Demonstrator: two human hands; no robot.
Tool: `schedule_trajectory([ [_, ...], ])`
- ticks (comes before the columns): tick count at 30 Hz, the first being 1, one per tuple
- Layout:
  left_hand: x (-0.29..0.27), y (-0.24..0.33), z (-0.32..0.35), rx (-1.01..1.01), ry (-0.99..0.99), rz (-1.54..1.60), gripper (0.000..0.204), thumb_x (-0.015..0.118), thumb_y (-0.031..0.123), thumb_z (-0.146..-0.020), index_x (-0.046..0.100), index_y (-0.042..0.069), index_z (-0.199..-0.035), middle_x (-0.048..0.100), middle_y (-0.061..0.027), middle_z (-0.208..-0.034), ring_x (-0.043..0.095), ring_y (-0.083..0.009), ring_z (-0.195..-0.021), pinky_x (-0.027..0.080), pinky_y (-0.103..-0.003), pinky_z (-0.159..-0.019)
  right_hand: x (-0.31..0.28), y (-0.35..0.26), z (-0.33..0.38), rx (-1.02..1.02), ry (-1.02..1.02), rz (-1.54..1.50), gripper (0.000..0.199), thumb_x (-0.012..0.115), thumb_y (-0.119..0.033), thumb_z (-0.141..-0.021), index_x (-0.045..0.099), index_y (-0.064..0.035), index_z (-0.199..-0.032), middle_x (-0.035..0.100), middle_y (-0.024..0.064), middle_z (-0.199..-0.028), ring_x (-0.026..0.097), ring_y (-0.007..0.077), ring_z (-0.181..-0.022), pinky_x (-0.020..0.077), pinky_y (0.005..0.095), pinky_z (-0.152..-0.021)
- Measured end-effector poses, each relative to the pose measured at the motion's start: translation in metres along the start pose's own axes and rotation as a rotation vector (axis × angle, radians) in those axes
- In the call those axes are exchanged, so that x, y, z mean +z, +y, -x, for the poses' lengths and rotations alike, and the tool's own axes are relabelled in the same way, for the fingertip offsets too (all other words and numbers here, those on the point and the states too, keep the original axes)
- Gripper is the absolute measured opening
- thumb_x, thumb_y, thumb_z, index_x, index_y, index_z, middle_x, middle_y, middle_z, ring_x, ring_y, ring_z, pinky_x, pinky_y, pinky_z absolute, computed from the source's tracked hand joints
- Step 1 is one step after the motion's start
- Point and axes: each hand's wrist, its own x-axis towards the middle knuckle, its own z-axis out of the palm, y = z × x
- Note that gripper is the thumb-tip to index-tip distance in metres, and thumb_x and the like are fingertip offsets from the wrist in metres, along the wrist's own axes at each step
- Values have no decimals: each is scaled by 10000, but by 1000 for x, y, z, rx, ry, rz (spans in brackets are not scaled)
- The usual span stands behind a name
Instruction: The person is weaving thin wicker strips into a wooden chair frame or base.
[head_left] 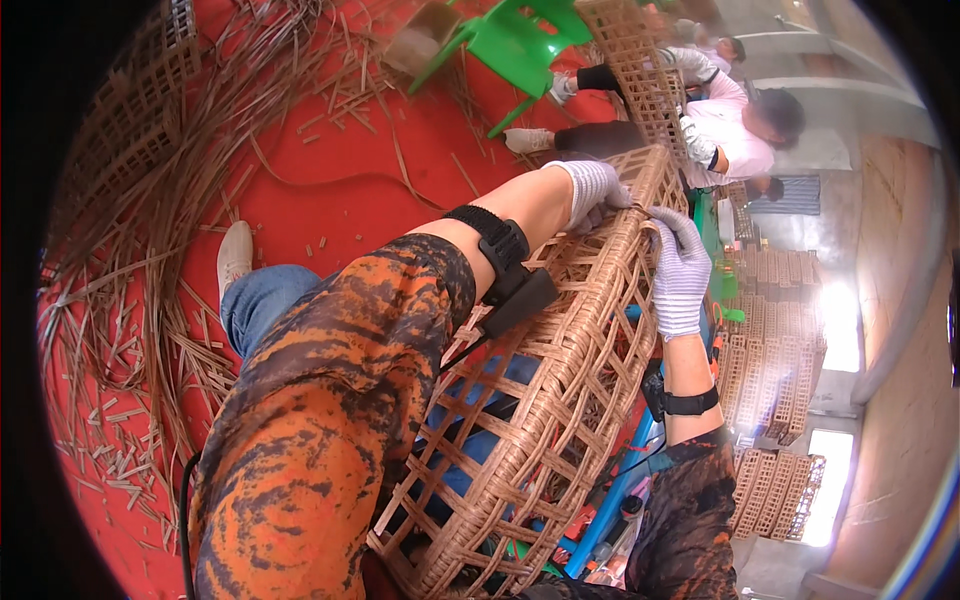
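Observation:
A brown basket (520, 425) of openly woven flat strips lies across my lap, its thick braided edge running from the lower middle to the upper right. At that edge's far end, my left hand (598, 195), in a striped white-grey glove, has its fingers closed around a short strip end (636, 208). On the right side of the same edge is my right hand (680, 262), in a matching glove, its thumb and fingers pinched against the weave beside the strip. The fingertips of both hands almost meet. Exactly what lies under the right fingertips is partly hidden.
Long loose strips (215, 150) and short cut pieces litter the red floor (340, 140). A green plastic chair (525, 45) stands ahead. A co-worker in a pink top (735, 130) sits beyond with another woven basket (640, 80). Stacked baskets (765, 380) stand at right.

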Motion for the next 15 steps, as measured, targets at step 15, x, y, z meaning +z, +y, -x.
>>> schedule_trajectory([
  [15, 3, -5, 2, 48, 20, -2, 218, 652, 260, -931, 566, 124, -783, 414, 18, -593, 342, -117, -477, 265, -293, -435, -33, -49, -54, -740, -378, 672, 284, 664, -4, -750, 720, -110, -1007, 629, 97, -865, 632, 294, -803, 528, 378, -709],
])
